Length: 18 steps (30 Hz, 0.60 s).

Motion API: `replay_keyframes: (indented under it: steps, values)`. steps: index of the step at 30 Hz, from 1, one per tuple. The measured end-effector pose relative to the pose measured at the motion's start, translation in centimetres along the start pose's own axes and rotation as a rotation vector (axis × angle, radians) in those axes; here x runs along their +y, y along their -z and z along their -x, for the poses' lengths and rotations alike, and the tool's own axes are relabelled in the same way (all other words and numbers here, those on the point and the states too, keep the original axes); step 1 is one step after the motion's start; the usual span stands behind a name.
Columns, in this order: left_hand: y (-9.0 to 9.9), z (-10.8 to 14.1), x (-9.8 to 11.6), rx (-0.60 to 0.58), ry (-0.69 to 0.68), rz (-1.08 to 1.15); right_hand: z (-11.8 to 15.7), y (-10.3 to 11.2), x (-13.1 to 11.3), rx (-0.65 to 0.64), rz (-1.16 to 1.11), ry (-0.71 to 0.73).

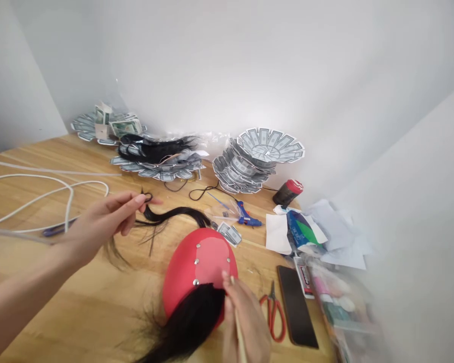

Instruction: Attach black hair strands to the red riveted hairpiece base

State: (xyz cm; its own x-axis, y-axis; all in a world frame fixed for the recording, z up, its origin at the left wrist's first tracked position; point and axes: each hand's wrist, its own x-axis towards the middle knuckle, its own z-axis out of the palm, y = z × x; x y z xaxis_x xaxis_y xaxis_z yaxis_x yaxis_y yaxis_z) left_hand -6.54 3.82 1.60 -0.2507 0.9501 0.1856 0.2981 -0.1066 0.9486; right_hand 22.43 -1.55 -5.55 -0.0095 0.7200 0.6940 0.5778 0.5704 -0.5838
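Note:
In front of me stands a smooth red dome (179,264) with a paler pink patch (212,257) edged by several silver pins. A thick bunch of black hair (192,322) hangs over its near side. My right hand (247,315) is closed around a slim pale stick (241,338), with its fingertips against the dome at the hair's upper edge. Over the table to the left, my left hand (117,214) pinches the curled end of a thin lock of black hair (174,214). That lock trails right, towards the dome's far side.
Red-handled scissors (274,315) and a black phone (298,307) lie at right. Behind are a blue glue gun (247,216), a dark red-topped cylinder (287,192) and stacked paper-bill rings (245,164). More black hair (155,148) rests against the wall; a white cord (71,201) loops left.

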Motion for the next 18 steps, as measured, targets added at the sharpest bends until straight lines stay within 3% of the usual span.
replay_keyframes:
  steps: [4,6,8,10,14,16,18]
  values:
    - [-0.6,0.5,0.1,0.137,-0.164,-0.218,2.3,-2.9,0.4,-0.126,0.067,0.213]
    - [-1.6,1.5,0.4,0.075,-0.377,-0.359,2.6,-3.7,0.3,-0.185,0.031,0.335]
    - [-2.7,2.7,0.9,-0.073,-0.651,-0.430,2.1,-3.4,0.0,-0.179,-0.027,0.368]
    - [-3.9,4.0,1.4,-0.235,-0.852,-0.485,1.0,-1.9,-0.2,-0.074,-0.065,0.213]
    - [-6.3,6.1,2.2,-0.602,-0.961,-0.577,-2.0,2.7,0.5,0.350,-0.220,-0.289]
    - [-7.3,6.8,2.1,-0.638,-1.024,-0.689,-3.1,4.2,1.1,0.409,-0.265,-0.337]
    - [-8.1,7.3,1.5,-0.576,-1.103,-0.817,-3.6,4.5,1.5,0.406,-0.250,-0.370]
